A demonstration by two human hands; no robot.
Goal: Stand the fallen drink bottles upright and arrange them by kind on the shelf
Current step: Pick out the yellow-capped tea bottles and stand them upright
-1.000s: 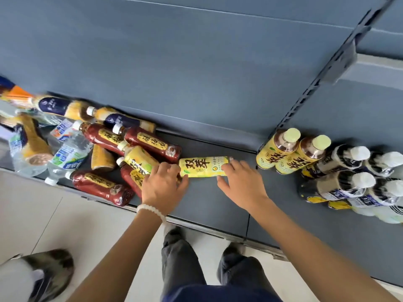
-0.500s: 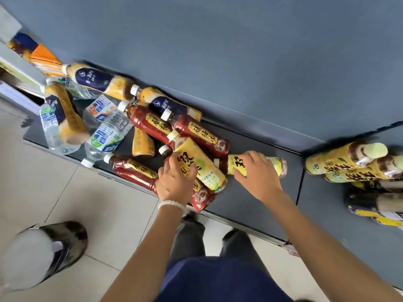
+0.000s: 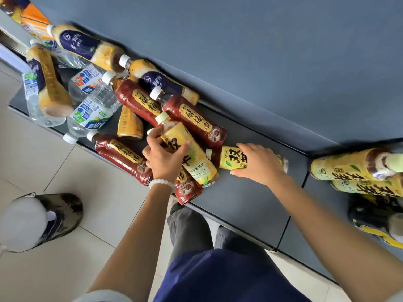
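A heap of fallen bottles lies on the dark shelf (image 3: pixel 244 205). My left hand (image 3: pixel 164 159) grips a yellow-labelled tea bottle (image 3: pixel 192 155) that lies on top of several red plum-drink bottles (image 3: pixel 192 115). My right hand (image 3: pixel 259 163) closes over a second yellow tea bottle (image 3: pixel 232 160) lying flat on the shelf. Clear water bottles (image 3: pixel 91 110) and navy-labelled milk tea bottles (image 3: pixel 161 82) lie tumbled at the left. Standing yellow tea bottles (image 3: pixel 349 165) are grouped at the right edge.
The blue back panel (image 3: pixel 250 51) rises behind the shelf. A dark container with a white top (image 3: pixel 41 221) stands on the tiled floor (image 3: pixel 109 205) at lower left. My legs are below the shelf's front edge. More blurred bottles (image 3: pixel 379 223) stand at the far right.
The view has swung left and closer to the heap. My left hand has closed around the upper yellow tea bottle. My right hand has stayed on the flat-lying yellow bottle.
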